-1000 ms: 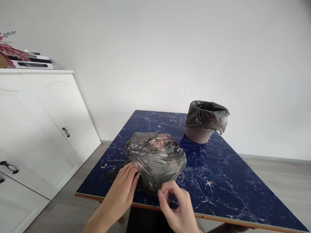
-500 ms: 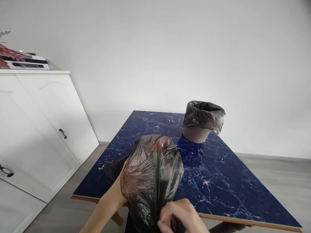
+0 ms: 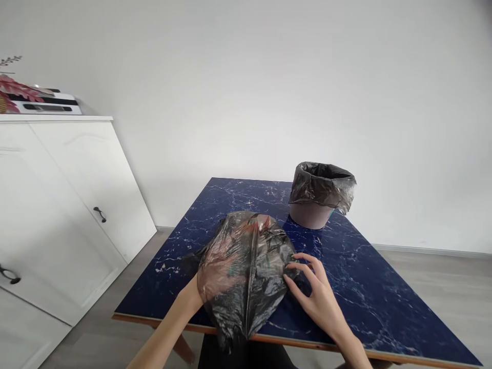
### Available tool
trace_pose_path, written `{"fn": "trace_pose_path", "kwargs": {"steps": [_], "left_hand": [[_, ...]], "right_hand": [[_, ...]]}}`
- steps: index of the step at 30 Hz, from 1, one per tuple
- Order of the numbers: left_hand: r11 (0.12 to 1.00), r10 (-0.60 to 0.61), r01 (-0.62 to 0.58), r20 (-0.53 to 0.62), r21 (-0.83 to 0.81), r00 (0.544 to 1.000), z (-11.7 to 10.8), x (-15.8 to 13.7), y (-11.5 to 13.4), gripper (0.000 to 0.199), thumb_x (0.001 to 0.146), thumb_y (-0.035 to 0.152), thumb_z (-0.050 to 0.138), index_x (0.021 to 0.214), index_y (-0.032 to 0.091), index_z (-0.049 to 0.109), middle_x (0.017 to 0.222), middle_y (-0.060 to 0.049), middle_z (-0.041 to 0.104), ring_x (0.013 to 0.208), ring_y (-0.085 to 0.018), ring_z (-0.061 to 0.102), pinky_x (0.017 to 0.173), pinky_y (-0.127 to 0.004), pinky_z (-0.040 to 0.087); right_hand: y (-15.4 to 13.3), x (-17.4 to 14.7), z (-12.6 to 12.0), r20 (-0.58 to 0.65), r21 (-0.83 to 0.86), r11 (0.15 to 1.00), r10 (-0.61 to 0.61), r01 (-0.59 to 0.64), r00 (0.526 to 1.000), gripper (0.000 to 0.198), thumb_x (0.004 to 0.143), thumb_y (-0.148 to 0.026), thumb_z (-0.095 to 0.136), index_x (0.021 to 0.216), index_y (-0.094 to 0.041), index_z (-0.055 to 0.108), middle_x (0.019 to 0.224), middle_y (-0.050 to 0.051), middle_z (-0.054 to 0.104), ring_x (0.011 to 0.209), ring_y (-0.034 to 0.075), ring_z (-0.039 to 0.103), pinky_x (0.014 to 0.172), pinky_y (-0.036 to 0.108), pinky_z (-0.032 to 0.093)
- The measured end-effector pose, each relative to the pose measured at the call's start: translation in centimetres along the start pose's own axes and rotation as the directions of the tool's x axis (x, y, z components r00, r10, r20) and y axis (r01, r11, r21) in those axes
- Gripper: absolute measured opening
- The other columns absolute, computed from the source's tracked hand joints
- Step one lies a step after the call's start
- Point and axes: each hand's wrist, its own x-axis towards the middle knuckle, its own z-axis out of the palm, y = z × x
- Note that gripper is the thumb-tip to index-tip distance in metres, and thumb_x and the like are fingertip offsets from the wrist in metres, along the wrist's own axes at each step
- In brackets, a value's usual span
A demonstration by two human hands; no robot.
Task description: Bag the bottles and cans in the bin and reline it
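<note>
A thin black plastic bag [image 3: 265,287] lies draped at the near side of the blue marbled table, bunched at its lower end over the front edge. Reddish and green patches show dimly through the film; what they belong to I cannot make out. My left hand [image 3: 221,271] is under the film from the wrist on. Its fingers point right but are too veiled to tell their grip. At the bag's right side, my right hand [image 3: 313,292] has its fingers apart and curved, fingertips touching the film.
A pinkish bin [image 3: 309,215] lined with a black bag [image 3: 323,192] stands at the table's [image 3: 376,292] back right. To the left is a white cabinet [image 3: 77,195] with dark handles, topped by a white-and-black box [image 3: 54,105] and pink leaves [image 3: 19,88]. A plain wall rises behind.
My right hand has let go of the bag's near bunched end and moved up and right to its right side. The bag has spread lower and flatter on the table.
</note>
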Motion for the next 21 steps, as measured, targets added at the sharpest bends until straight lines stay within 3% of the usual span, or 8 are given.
{"fn": "trace_pose_path", "kwargs": {"steps": [4,8,12,15,18,21], "left_hand": [[0.999,-0.028,0.025,0.104,0.036,0.994,-0.7,1.1,-0.8,0.057,0.087,0.052,0.084,0.141,0.036,0.073,0.169,-0.007,0.048,0.157,-0.041,0.043,0.122,-0.065,0.042],[0.996,-0.09,0.089,0.07,0.013,0.994,-2.7,0.1,-1.7,0.05,0.084,0.06,0.084,0.127,0.033,0.081,0.167,-0.009,0.051,0.155,-0.044,0.045,0.123,-0.068,0.039],[0.952,-0.171,0.171,0.022,-0.253,0.985,-5.3,-1.3,-0.5,0.055,0.085,0.063,0.083,0.129,0.03,0.08,0.16,-0.01,0.059,0.148,-0.04,0.055,0.123,-0.06,0.045],[0.83,-0.256,0.231,0.022,-0.508,0.966,-6.5,-1.7,0.4,0.065,0.085,0.069,0.079,0.137,0.029,0.076,0.149,-0.013,0.069,0.138,-0.042,0.065,0.113,-0.059,0.056],[0.775,-0.366,0.319,0.023,-0.546,0.93,-6.5,-1.8,0.3,0.072,0.075,0.068,0.088,0.133,0.026,0.078,0.135,-0.015,0.077,0.126,-0.046,0.072,0.104,-0.059,0.061],[0.734,-0.462,0.356,-0.041,-0.578,0.886,-5.8,-2.1,-0.5,0.079,0.067,0.063,0.096,0.132,0.022,0.076,0.132,-0.016,0.079,0.126,-0.045,0.072,0.106,-0.056,0.061]], "right_hand": [[0.6,-0.5,-0.9,-0.037,-0.012,1.0,0.0,-0.001,0.999,0.017,0.104,-0.042,0.064,0.113,-0.028,0.07,0.13,0.012,0.063,0.126,0.032,0.062,0.106,0.051,0.053],[0.6,-0.8,-1.1,-0.045,0.039,0.999,0.007,-0.005,0.999,0.014,0.107,-0.037,0.06,0.112,-0.028,0.069,0.123,0.011,0.067,0.12,0.029,0.064,0.101,0.046,0.054],[0.6,-0.9,-0.8,-0.04,0.08,0.997,0.013,-0.01,0.999,0.012,0.107,-0.034,0.059,0.112,-0.027,0.068,0.119,0.01,0.069,0.115,0.027,0.066,0.101,0.044,0.054],[0.6,-1.0,-0.7,-0.03,0.09,0.996,0.03,-0.028,0.999,0.014,0.108,-0.035,0.058,0.112,-0.026,0.068,0.118,0.01,0.07,0.113,0.027,0.068,0.099,0.041,0.055],[0.5,-1.0,-0.7,-0.012,0.095,0.995,0.045,-0.044,0.999,0.015,0.108,-0.036,0.057,0.112,-0.026,0.068,0.115,0.009,0.072,0.11,0.026,0.069,0.096,0.039,0.056],[0.5,-0.9,-0.7,0.006,0.095,0.994,0.046,-0.046,0.999,0.015,0.108,-0.036,0.057,0.111,-0.026,0.068,0.113,0.008,0.073,0.108,0.025,0.07,0.095,0.038,0.056]]}}
